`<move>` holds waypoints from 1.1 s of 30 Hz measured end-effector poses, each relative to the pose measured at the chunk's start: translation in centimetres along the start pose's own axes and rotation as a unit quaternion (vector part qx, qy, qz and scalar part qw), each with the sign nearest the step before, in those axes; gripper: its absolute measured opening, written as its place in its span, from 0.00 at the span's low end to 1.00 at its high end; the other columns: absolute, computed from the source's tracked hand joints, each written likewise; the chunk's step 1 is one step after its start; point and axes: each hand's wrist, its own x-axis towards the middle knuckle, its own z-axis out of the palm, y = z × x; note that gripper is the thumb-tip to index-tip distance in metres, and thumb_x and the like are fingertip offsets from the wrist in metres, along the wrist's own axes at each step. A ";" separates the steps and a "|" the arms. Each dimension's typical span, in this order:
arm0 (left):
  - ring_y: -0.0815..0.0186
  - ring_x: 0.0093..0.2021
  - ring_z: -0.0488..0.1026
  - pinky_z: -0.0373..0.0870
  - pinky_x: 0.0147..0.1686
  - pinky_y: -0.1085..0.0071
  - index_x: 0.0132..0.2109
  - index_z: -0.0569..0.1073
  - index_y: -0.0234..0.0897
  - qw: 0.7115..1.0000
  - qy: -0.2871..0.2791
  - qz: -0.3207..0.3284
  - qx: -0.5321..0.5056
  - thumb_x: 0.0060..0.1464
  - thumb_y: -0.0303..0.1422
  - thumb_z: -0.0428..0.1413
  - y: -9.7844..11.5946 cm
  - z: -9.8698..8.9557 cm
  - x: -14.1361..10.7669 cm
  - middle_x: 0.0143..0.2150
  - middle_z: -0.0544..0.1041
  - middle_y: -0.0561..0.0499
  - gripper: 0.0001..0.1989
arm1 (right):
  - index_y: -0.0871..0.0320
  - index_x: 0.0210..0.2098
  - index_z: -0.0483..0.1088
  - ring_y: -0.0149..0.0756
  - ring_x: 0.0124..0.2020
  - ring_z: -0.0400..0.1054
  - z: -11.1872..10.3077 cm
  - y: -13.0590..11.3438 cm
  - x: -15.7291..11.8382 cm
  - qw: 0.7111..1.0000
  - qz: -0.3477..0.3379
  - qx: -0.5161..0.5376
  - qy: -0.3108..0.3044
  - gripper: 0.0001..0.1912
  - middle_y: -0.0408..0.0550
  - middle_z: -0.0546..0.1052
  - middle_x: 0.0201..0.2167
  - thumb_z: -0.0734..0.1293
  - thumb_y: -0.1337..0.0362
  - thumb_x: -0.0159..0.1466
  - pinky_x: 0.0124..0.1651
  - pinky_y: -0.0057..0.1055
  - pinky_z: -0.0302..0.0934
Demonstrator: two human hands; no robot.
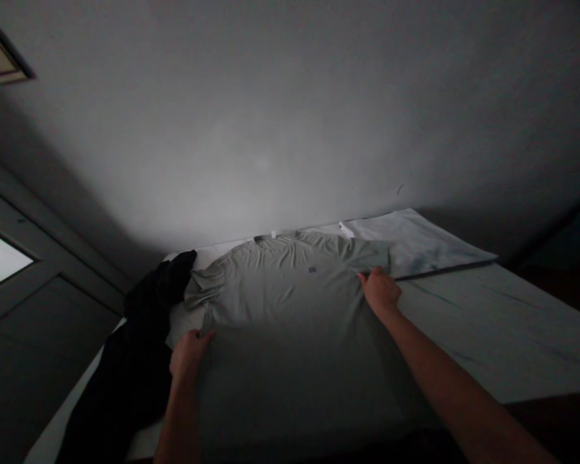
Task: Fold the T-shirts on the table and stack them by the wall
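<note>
A grey-green T-shirt [280, 328] lies spread face up, its collar toward the wall and a small dark print on the chest. My left hand [190, 353] pinches the shirt's side edge below the left-hand sleeve. On the other side, my right hand [381, 291] grips the cloth just under the right-hand sleeve. Wrinkles run down from the collar and shoulders. The lower part of the shirt falls into shadow near my body.
Black clothing [130, 361] lies heaped along the left of the white, marble-patterned tabletop [502, 328]. A folded pale cloth [415, 241] rests at the back right. Behind stands a bare wall [270, 129], with a panelled door [43, 309] at the left.
</note>
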 end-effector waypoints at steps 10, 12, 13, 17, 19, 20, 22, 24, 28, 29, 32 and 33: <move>0.47 0.48 0.76 0.70 0.35 0.62 0.51 0.68 0.39 0.997 0.058 -0.052 0.007 0.60 0.49 0.46 1.0 -0.8 -3.0 0.47 0.79 0.40 0.22 | 0.65 0.47 0.69 0.49 0.38 0.76 1.0 0.5 0.2 0.999 -0.031 -0.023 -0.009 0.20 0.64 0.79 0.36 0.56 0.55 0.71 0.37 0.37 0.65; 0.48 0.48 0.76 0.69 0.35 0.62 0.51 0.67 0.39 0.996 0.066 -0.048 0.023 0.62 0.49 0.45 1.0 -0.9 -3.3 0.47 0.79 0.41 0.21 | 0.64 0.46 0.69 0.48 0.38 0.76 1.1 0.4 0.3 0.999 -0.028 -0.022 -0.012 0.20 0.63 0.79 0.36 0.56 0.55 0.71 0.37 0.37 0.65; 0.48 0.47 0.77 0.69 0.35 0.62 0.51 0.67 0.38 0.996 0.065 -0.044 0.034 0.62 0.49 0.45 1.1 -0.8 -3.4 0.45 0.79 0.41 0.21 | 0.64 0.46 0.69 0.48 0.38 0.76 1.1 0.5 0.3 0.999 -0.026 -0.021 -0.014 0.20 0.63 0.79 0.36 0.56 0.55 0.72 0.37 0.36 0.65; 0.50 0.41 0.77 0.70 0.34 0.62 0.53 0.66 0.32 0.987 0.129 -0.011 0.098 0.62 0.48 0.45 1.4 -0.4 -4.2 0.44 0.77 0.38 0.25 | 0.65 0.46 0.69 0.49 0.38 0.76 0.9 0.8 0.6 0.999 -0.035 -0.029 -0.020 0.20 0.62 0.79 0.35 0.55 0.55 0.72 0.36 0.37 0.64; 0.48 0.45 0.76 0.72 0.38 0.59 0.55 0.66 0.29 0.968 0.203 0.040 0.138 0.61 0.46 0.48 2.1 0.1 -4.6 0.49 0.75 0.35 0.25 | 0.66 0.46 0.68 0.50 0.38 0.75 0.6 0.7 0.4 0.998 -0.045 -0.036 -0.003 0.21 0.63 0.78 0.36 0.55 0.54 0.72 0.36 0.38 0.64; 0.47 0.47 0.74 0.72 0.41 0.58 0.55 0.67 0.29 0.959 0.229 0.082 0.145 0.61 0.45 0.50 2.8 0.5 -4.7 0.51 0.74 0.34 0.24 | 0.66 0.46 0.69 0.51 0.39 0.75 0.5 0.4 0.2 0.998 -0.054 -0.038 0.013 0.21 0.64 0.77 0.37 0.55 0.54 0.71 0.37 0.38 0.64; 0.48 0.52 0.72 0.71 0.48 0.56 0.55 0.69 0.30 0.946 0.234 0.187 0.121 0.61 0.43 0.50 4.7 1.7 -4.9 0.54 0.73 0.35 0.23 | 0.68 0.46 0.69 0.53 0.44 0.72 0.6 -0.7 -1.2 0.994 -0.095 -0.034 0.048 0.20 0.68 0.75 0.42 0.57 0.55 0.70 0.40 0.41 0.65; 0.52 0.58 0.68 0.67 0.56 0.58 0.57 0.68 0.31 0.932 0.196 0.298 0.070 0.63 0.41 0.48 7.1 3.5 -5.0 0.59 0.71 0.37 0.22 | 0.67 0.50 0.69 0.55 0.51 0.69 1.1 -2.5 -3.7 0.982 -0.182 -0.005 0.059 0.20 0.70 0.72 0.49 0.58 0.57 0.69 0.47 0.44 0.64; 0.57 0.69 0.55 0.57 0.65 0.55 0.67 0.58 0.40 0.879 0.066 0.470 0.042 0.66 0.42 0.42 10.6 7.1 -4.7 0.70 0.58 0.44 0.26 | 0.59 0.65 0.59 0.51 0.67 0.52 2.0 -4.7 -10.6 0.915 -0.393 0.092 -0.021 0.29 0.61 0.58 0.67 0.59 0.52 0.68 0.64 0.51 0.52; 0.58 0.70 0.53 0.55 0.66 0.53 0.68 0.55 0.44 0.870 0.040 0.489 0.048 0.66 0.43 0.41 10.6 7.5 -4.4 0.71 0.56 0.47 0.26 | 0.57 0.67 0.56 0.51 0.69 0.48 1.8 -4.3 -12.1 0.895 -0.430 0.109 -0.055 0.32 0.59 0.55 0.69 0.59 0.50 0.68 0.66 0.53 0.48; 0.57 0.72 0.46 0.50 0.67 0.49 0.69 0.50 0.53 0.866 -0.015 0.495 0.076 0.66 0.45 0.39 9.2 6.9 -2.9 0.73 0.50 0.52 0.26 | 0.46 0.69 0.51 0.52 0.71 0.41 -0.1 -0.5 -15.6 0.794 -0.558 0.152 -0.185 0.36 0.51 0.50 0.71 0.61 0.45 0.65 0.68 0.61 0.39; 0.57 0.72 0.44 0.49 0.68 0.48 0.69 0.50 0.55 0.866 -0.032 0.492 0.085 0.66 0.45 0.38 8.5 6.2 -2.2 0.73 0.48 0.53 0.26 | 0.41 0.68 0.52 0.51 0.71 0.41 -0.9 1.1 -16.4 0.742 -0.607 0.166 -0.231 0.34 0.46 0.51 0.71 0.63 0.46 0.65 0.68 0.61 0.38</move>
